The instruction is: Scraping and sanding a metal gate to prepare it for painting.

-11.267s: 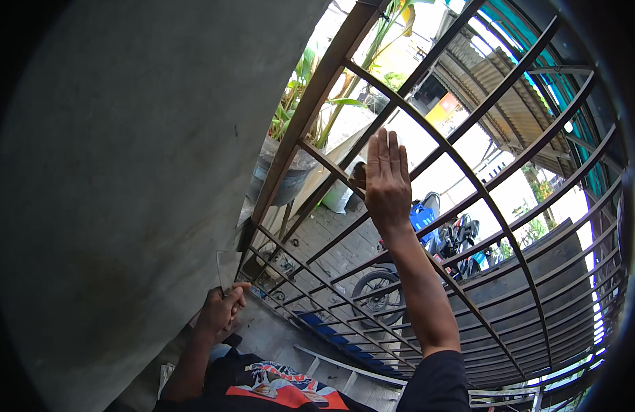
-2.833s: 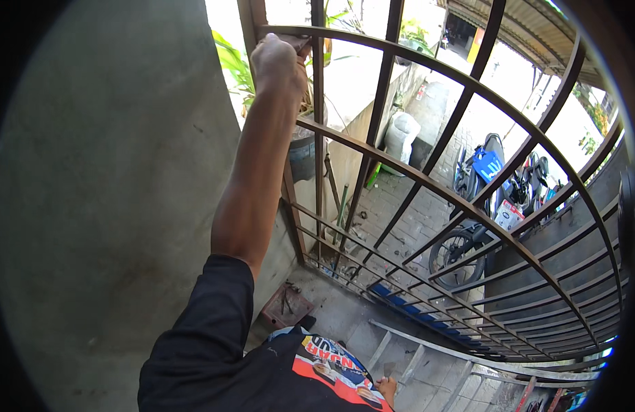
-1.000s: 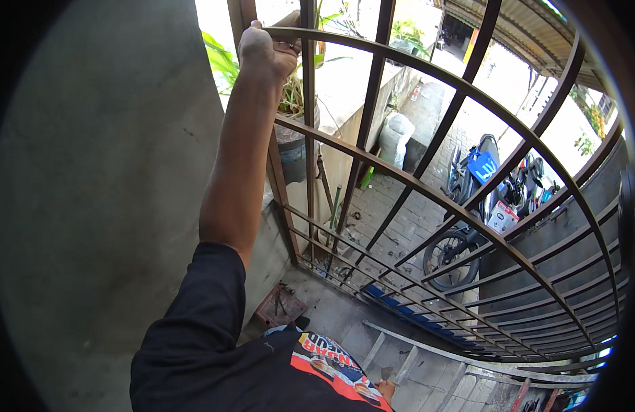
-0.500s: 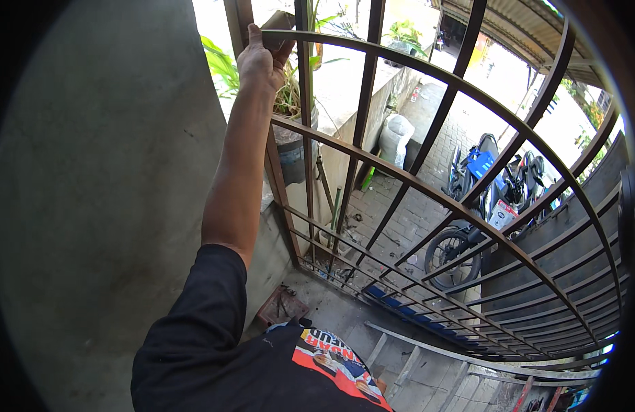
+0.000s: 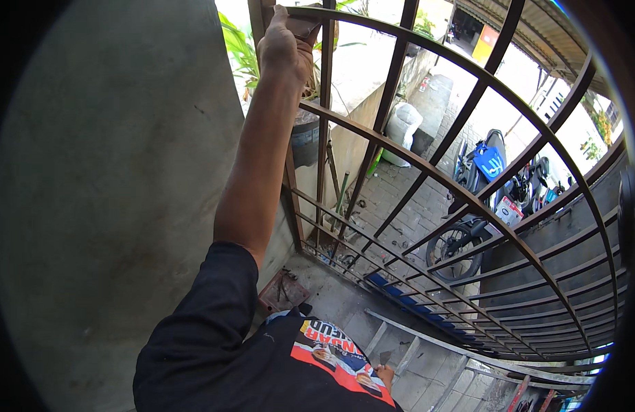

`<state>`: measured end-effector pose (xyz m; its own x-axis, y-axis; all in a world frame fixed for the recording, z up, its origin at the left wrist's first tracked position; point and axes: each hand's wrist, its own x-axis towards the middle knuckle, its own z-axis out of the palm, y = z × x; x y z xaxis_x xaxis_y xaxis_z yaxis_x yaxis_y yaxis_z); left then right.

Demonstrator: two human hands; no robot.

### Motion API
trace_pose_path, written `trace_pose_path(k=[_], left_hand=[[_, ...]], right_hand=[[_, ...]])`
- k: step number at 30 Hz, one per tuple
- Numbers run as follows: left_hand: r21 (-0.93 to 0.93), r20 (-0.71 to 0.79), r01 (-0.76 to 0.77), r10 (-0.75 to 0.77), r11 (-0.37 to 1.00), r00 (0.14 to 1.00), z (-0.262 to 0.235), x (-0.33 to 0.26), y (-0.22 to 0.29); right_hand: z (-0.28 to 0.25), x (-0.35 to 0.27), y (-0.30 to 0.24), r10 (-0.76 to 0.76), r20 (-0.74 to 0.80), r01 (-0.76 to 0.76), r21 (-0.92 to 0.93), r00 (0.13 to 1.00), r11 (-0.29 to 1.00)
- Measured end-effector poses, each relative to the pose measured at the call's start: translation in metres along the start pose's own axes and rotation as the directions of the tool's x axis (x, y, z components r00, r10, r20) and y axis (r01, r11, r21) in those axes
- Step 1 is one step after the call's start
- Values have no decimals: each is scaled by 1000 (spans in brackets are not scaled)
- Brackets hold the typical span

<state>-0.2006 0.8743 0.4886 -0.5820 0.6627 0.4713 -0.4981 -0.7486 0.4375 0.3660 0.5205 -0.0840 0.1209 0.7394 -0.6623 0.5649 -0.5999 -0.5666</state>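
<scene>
High at the top left, my left hand [image 5: 284, 51] is closed on a folded brown-grey sheet that looks like sandpaper [image 5: 303, 27]. It presses the sheet to the brown metal grille [image 5: 427, 167], by the upright next to the wall. The thumb points upward, and the hand hides part of the bar. Low in front of my shirt, my right hand [image 5: 384, 375] shows only partly, with a small flat grey piece [image 5: 385, 358] at its fingers. I cannot make out that piece's kind.
A bare grey wall [image 5: 125, 192] rises on the left. Below lie a reddish tray [image 5: 284, 292] and a ladder [image 5: 408, 353] along the grille's foot. Beyond the bars stand a potted plant [image 5: 305, 143], a white sack [image 5: 402, 130] and a motorcycle [image 5: 461, 247].
My left hand has gone slightly upward along the grille with the sheet. My right hand has come more into sight beside my shirt. The view has shifted a little.
</scene>
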Motion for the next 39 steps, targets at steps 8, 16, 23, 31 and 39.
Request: trace_pose_path(k=[8,16,23,31,39], left_hand=[[-85,-117,-4,-6,996,993,-17,8,-11],[188,-359,197,-120,962,926,24,16,10],[-42,-349,223,-223,974,910,38,-1,14],[245,-323,271,-185,931,928,1,2,4],[89,-336,-28,56,996,940,16,-24,-8]], right_hand=[[8,-33,-48,68,-23,-67,41,997,997],[1,-44,-60,53,-49,-56,-73,997,996],[4,-20,-38,6,-22,-10,-190,1000,982],[10,12,-6,167,-52,-161,107,985,981],[13,5,-3,142,-49,-145,-50,989,988]])
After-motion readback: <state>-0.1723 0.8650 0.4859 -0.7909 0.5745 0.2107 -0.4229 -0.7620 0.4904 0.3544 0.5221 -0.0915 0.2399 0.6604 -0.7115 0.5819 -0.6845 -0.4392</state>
